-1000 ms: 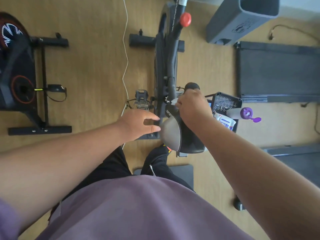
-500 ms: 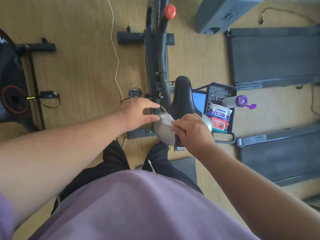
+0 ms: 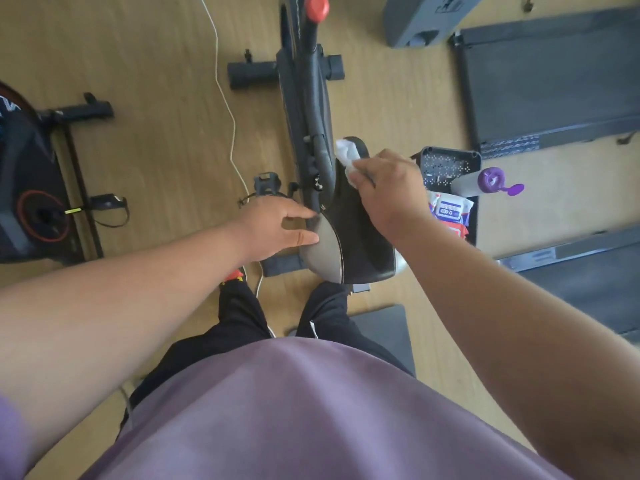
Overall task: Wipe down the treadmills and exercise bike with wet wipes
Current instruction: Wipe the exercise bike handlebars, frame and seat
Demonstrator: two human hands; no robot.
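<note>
**Saddle wipe under way on the exercise bike**

Head view: saddle of the exercise bike sits at centre frame, its long axis running from the wide rear at 6 o'clock to the narrow nose at 12 o'clock. The right hand lies over the nose half, fingers curled and pinching a white wet wipe that bunches out past the fingertips toward 11 o'clock, against the nose tip. The left hand is at 9 o'clock of the saddle, fingers nearly straight and together, their tips touching the grey left flank of the seat as if steadying it.

By my reading, the wiping hand is at the far end of the stroke, so the unwiped length lies back toward 6 o'clock, along the seat's axis and toward the person; the right hand is the nearer one for that pull.

A dark basket stands on the floor at 3 o'clock of the saddle, holding a pack of wipes and a purple-capped bottle. Two treadmills lie at 2 and 4 o'clock, well apart from both hands.
</note>
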